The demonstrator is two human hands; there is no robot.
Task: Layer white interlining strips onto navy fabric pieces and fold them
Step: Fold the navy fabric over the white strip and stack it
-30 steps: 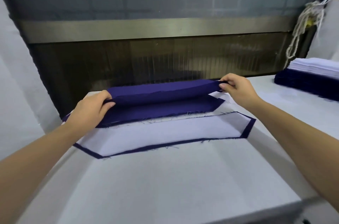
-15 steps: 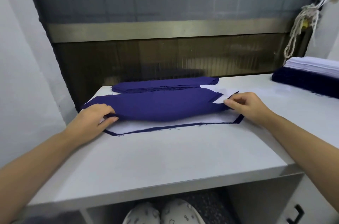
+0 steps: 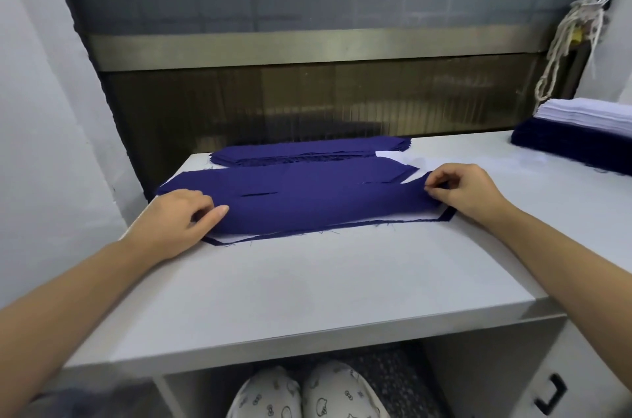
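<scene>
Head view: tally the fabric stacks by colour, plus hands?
Navy stacks: 2, back stack and right stack
White stacks: 1, white stack on top of the right stack
Hands: 2, left hand and right hand, each with a grip on the navy piece
Total: 5

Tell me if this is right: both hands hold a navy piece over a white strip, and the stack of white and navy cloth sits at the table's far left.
Not quite: the head view shows the stack at the far right of the table. The rest holds: left hand and right hand hold the navy piece over the white strip.
</scene>
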